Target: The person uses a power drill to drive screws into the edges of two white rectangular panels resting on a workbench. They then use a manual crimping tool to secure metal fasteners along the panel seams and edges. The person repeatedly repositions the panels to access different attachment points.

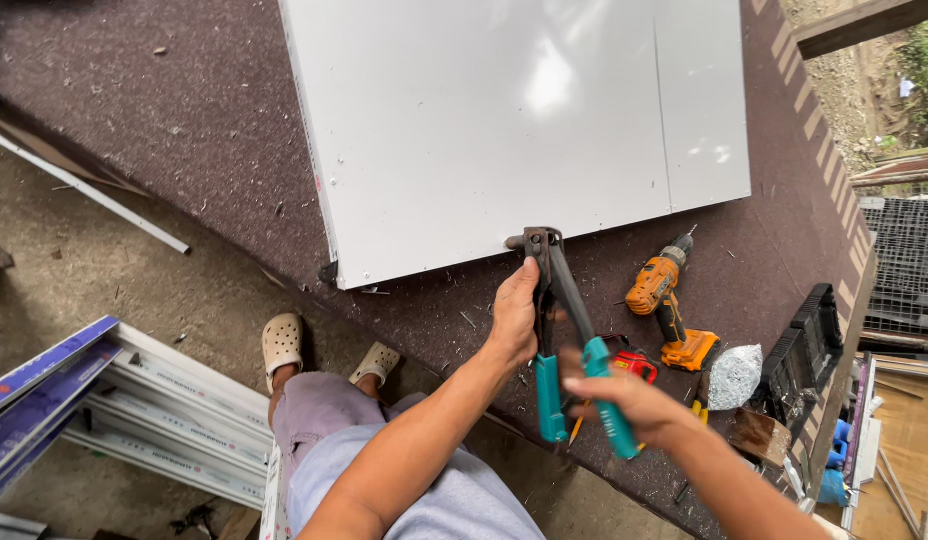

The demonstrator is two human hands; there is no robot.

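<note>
A hand riveter (559, 310) with dark metal arms and teal grips has its head pressed against the near edge of a large white panel (504, 120). My left hand (515, 315) grips one arm high up, close to the head. My right hand (624, 400) is wrapped around the other teal grip lower down. The panel lies flat on a dark brown worktable (184, 110), with a seam running down its right part.
An orange and black cordless drill (667, 305) lies right of the riveter, with a small red tool (634, 365) and a crumpled foil bag (734, 375) nearby. A black tray (809, 345) sits at the table's right edge. White profile strips (174, 410) lie stacked on the floor at left.
</note>
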